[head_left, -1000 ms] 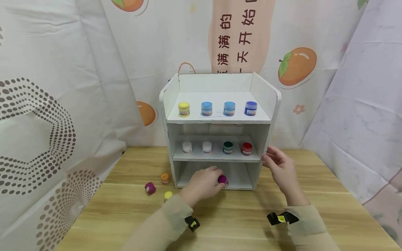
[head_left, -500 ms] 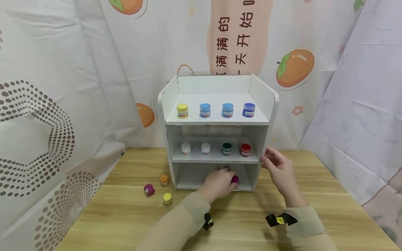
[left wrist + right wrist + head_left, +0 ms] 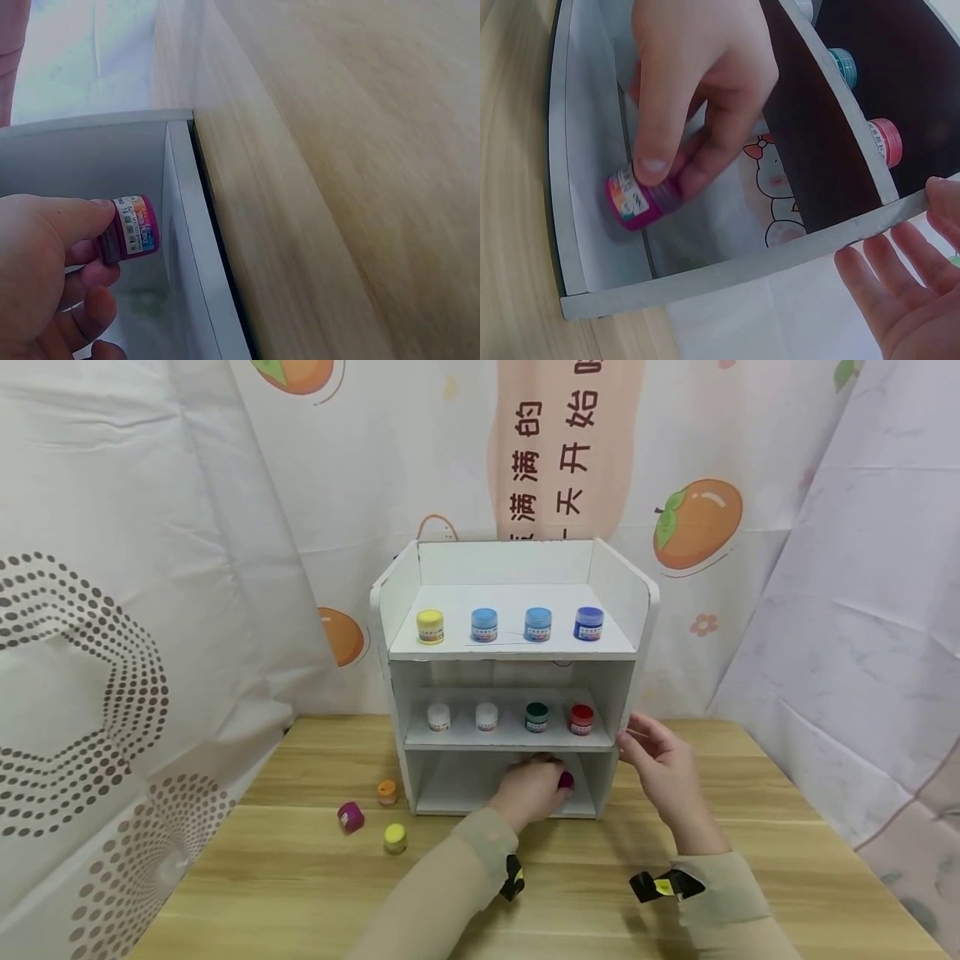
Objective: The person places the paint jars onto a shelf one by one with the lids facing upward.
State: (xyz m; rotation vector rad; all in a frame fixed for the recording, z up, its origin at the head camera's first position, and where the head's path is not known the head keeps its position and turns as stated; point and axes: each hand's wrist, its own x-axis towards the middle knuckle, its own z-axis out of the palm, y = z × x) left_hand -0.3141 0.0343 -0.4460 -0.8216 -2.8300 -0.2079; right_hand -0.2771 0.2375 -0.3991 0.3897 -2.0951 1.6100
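My left hand (image 3: 527, 790) reaches into the right part of the white shelf's (image 3: 517, 657) bottom compartment. Between thumb and fingers it pinches a small magenta paint jar (image 3: 136, 226), which is tilted on its side in the left wrist view. In the right wrist view the jar (image 3: 630, 201) is low in the compartment, near the bottom board. My right hand (image 3: 663, 770) is at the shelf's right side panel, its fingertips touching the edge, fingers loosely extended in the right wrist view.
On the top tier stand a yellow jar (image 3: 431, 627), two light blue jars and a dark blue jar (image 3: 588, 624). White, dark green and red jars (image 3: 581, 720) line the middle tier. Left on the table are orange (image 3: 387, 792), magenta (image 3: 350, 817) and yellow (image 3: 395, 839) jars.
My left hand has carried the magenta jar rightward and deeper into the bottom compartment. My right hand stays at the side panel.
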